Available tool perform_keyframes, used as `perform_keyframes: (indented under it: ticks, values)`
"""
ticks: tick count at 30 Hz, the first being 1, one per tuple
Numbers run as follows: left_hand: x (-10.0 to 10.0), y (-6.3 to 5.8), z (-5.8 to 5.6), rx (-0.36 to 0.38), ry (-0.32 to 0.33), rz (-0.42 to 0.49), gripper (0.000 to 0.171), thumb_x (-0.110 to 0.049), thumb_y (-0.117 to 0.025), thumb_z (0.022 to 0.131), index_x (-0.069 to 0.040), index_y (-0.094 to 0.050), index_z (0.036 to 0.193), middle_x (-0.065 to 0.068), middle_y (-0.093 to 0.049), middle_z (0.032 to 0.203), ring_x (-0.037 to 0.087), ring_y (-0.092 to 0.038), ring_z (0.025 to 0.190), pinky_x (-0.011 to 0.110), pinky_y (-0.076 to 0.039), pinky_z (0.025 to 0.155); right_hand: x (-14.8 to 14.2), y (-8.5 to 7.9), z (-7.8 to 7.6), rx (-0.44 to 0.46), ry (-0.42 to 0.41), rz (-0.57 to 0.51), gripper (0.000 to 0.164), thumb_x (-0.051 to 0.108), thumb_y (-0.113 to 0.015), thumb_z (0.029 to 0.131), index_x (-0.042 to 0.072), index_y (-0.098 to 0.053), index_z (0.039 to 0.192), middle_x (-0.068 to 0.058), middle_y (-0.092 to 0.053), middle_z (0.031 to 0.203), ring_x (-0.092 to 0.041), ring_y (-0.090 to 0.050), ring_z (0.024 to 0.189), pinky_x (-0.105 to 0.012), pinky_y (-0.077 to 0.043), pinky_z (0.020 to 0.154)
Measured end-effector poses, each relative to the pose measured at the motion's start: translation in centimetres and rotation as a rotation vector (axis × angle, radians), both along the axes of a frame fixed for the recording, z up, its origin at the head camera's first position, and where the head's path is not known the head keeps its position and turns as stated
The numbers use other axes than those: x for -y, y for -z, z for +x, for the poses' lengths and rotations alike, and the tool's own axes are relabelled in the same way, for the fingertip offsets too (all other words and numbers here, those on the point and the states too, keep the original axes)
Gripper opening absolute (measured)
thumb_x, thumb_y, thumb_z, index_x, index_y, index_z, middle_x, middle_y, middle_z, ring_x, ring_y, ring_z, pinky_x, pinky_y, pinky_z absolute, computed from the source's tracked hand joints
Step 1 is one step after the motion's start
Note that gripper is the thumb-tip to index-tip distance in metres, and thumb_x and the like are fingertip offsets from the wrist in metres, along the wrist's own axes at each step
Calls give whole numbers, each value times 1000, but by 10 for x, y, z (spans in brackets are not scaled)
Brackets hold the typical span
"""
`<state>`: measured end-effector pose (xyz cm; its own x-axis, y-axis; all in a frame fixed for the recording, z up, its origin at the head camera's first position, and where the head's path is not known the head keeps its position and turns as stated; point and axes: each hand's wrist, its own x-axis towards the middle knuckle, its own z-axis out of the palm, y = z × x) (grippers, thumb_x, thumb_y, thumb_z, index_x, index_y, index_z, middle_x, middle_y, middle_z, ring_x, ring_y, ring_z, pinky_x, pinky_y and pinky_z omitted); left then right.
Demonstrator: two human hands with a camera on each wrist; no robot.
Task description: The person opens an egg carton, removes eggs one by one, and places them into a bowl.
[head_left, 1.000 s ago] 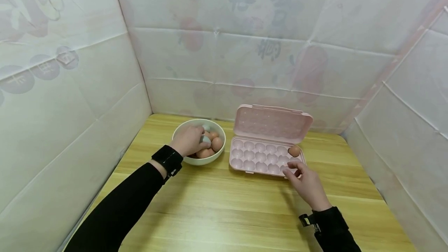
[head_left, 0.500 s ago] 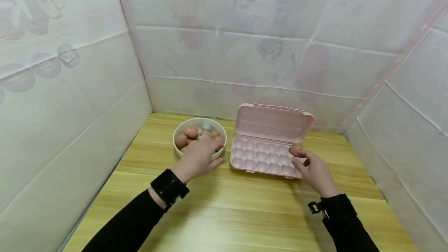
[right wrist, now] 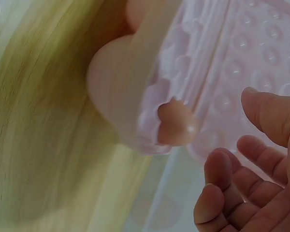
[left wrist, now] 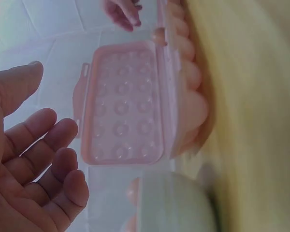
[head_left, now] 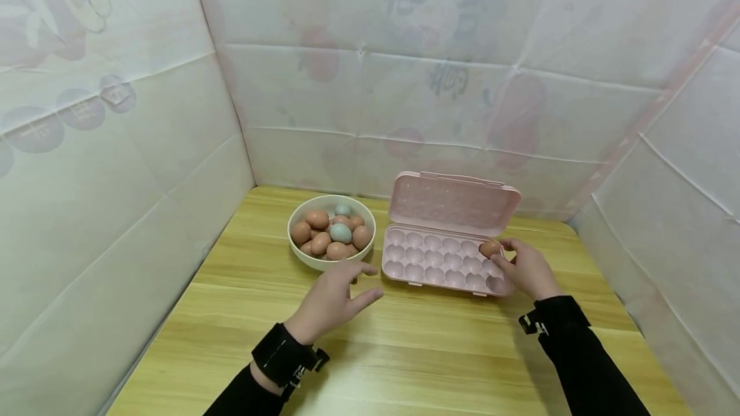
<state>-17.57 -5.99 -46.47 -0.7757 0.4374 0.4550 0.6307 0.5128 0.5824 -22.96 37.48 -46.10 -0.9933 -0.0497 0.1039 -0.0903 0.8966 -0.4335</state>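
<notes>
In the head view, a brown egg (head_left: 490, 248) sits in the right end of the back row of a pink egg carton (head_left: 442, 277), whose lid stands up. My right hand (head_left: 530, 268) is beside this egg; in the right wrist view its loosely bent fingers (right wrist: 217, 169) hold nothing and appear apart from the egg (right wrist: 180, 124). My left hand (head_left: 329, 300) hovers in front of the white bowl (head_left: 312, 264), fingers spread, holding nothing. Brown eggs (head_left: 338, 251) and pale blue-green eggs (head_left: 340, 232) fill the bowl.
Everything stands on a yellow wood-grain table (head_left: 405, 352). Pale printed sheets (head_left: 358, 95) enclose the back and sides. The raised carton lid (head_left: 453, 204) stands behind the cups, close to the back sheet.
My left hand has let go of a blue-green egg, which lies in the bowl, and drawn back toward me. The right hand has moved rightward and away from me to the carton egg.
</notes>
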Motion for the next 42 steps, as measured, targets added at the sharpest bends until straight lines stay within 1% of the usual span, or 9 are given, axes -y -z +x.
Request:
perform_keyframes:
  ticks: [7, 9, 13, 16, 19, 22, 25, 28, 42]
  values:
    - [-3, 20, 14, 74, -8, -3, 32, -34, -81, 97, -14, -75, 122, -1, -77, 117, 8, -61, 88, 24, -54, 77, -5, 9, -16, 8, -14, 51, 55, 23, -70, 104, -7, -54, 148, -32, -68, 131, -29, -69, 87, -44, -55, 78]
    - [-3, 23, 16, 100, -9, -10, 31, -34, -81, 97, -15, -75, 121, -2, -77, 118, 7, -60, 88, 24, -54, 77, -5, 11, -19, 22, -17, 52, 50, 21, -69, 105, -6, -58, 144, -30, -71, 121, -28, -65, 84, -44, -53, 78]
    - [-3, 27, 21, 129, -7, -16, 29, -34, -81, 97, -17, -75, 119, -3, -77, 116, 6, -60, 87, 23, -53, 77, -4, 14, -23, 34, -38, 53, 27, 19, -69, 105, 1, -67, 124, -16, -68, 93, -24, -55, 76, -39, -45, 74]
    - [-3, 28, 24, 125, -8, -19, 28, -35, -81, 97, -17, -75, 117, -3, -76, 114, 5, -58, 85, 23, -52, 75, -4, 15, -26, 31, -58, 62, 19, 17, -70, 104, 4, -67, 117, -10, -64, 86, -22, -52, 73, -38, -44, 73]
    - [-3, 29, 25, 118, -8, -18, 28, -35, -81, 97, -17, -75, 117, -3, -76, 114, 5, -57, 85, 23, -51, 74, -4, 17, -28, 18, -55, 66, 22, 16, -70, 104, 3, -68, 121, -14, -70, 95, -26, -58, 79, -43, -50, 77]
    - [-3, 30, 26, 119, -8, -12, 28, -35, -81, 97, -17, -75, 117, -2, -76, 115, 7, -59, 85, 23, -52, 75, -2, 18, -30, 13, -45, 75, 30, 15, -68, 104, -2, -66, 129, -25, -73, 113, -38, -67, 94, -55, -56, 88]
    - [-3, 31, 26, 123, -6, -10, 28, -35, -80, 98, -17, -75, 118, -2, -76, 117, 10, -61, 87, 24, -54, 76, -1, 18, -32, 22, -23, 95, 43, 16, -67, 105, -5, -61, 142, -33, -68, 131, -50, -66, 116, -65, -52, 102]
    - [-3, 32, 26, 128, -3, -9, 28, -35, -80, 98, -16, -75, 118, -1, -76, 118, 11, -63, 88, 24, -55, 77, -1, 20, -33, 39, 4, 124, 47, 18, -66, 106, -6, -58, 145, -36, -63, 137, -54, -61, 125, -67, -49, 107]
    - [-5, 37, 25, 148, 16, -16, 28, -37, -77, 100, -16, -75, 117, 1, -76, 117, 11, -63, 88, 24, -55, 76, 4, 21, -35, 44, 39, 135, 39, 14, -72, 102, -7, -61, 133, -32, -67, 125, -49, -65, 116, -64, -53, 102]
